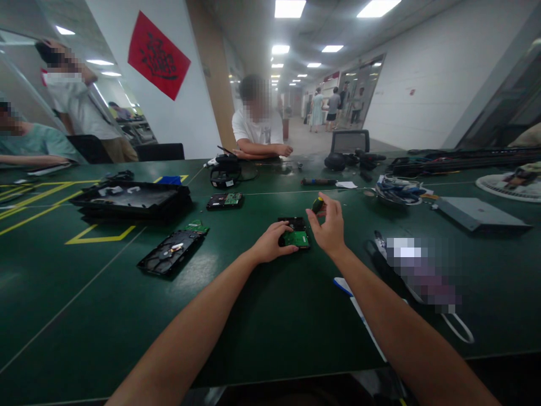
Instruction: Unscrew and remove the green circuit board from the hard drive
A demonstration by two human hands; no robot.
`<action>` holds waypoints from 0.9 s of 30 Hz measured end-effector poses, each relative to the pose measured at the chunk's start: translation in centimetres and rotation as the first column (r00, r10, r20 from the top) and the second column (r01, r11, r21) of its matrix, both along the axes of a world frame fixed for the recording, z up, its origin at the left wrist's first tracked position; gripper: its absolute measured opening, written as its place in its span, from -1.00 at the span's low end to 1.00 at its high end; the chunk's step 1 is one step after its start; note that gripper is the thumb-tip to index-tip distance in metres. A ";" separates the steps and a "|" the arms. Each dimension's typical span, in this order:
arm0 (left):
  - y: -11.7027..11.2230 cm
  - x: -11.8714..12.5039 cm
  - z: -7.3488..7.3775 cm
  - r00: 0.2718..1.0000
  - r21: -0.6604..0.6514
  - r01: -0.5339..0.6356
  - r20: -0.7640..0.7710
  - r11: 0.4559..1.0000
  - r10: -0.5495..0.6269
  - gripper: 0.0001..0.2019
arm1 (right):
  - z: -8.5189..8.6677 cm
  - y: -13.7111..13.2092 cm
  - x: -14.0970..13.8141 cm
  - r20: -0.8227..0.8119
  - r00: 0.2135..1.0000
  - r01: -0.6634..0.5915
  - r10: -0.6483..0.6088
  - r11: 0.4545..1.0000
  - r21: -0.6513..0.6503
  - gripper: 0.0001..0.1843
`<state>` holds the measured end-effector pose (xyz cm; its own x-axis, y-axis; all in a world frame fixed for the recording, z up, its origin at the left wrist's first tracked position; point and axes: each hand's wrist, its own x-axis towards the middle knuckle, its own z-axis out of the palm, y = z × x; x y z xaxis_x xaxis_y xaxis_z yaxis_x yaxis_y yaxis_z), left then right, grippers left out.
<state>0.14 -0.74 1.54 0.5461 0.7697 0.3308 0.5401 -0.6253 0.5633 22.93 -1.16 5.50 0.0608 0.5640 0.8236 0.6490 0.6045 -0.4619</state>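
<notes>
In front of me a hard drive [299, 239] lies on the green table, its green circuit board facing up. My left hand [273, 242] grips it from the left, thumb along the near edge and fingers over the far part. Just right of the drive, my right hand [329, 228] is raised and closed around a screwdriver [318, 204] with a black and yellow-green handle. The screwdriver's shaft cannot be made out. Farther back to the left rests a second hard drive [225, 201], apart from both hands.
To the left are a black plastic casing [172, 252] and a stack of black trays [131, 200]. At right lie a cable bundle [397, 190], a flat grey box [482, 214] and a strapped item, partly blurred. A person [257, 129] sits across the table [253, 316].
</notes>
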 end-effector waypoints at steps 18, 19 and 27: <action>0.2 0.0 -0.4 1.000 0.027 0.003 0.005 1.000 -0.003 -0.37 | -0.4 -0.2 0.2 0.023 0.999 -0.023 0.023 1.000 0.014 -0.39; 0.3 0.0 -0.4 1.000 0.025 0.003 0.004 1.000 -0.003 -0.37 | -0.4 -0.2 0.2 0.025 0.999 -0.024 0.024 1.000 0.016 -0.38; 0.5 0.0 -0.6 1.000 0.019 -0.009 -0.021 1.000 0.009 -0.35 | -0.1 -0.6 0.2 0.088 0.996 0.013 -0.014 1.000 0.012 -0.35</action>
<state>0.11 -0.28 0.93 0.5462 0.7683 0.3337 0.5573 -0.6308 0.5399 23.10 -1.74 5.41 -0.0046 0.5541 0.8324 0.6947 0.6005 -0.3959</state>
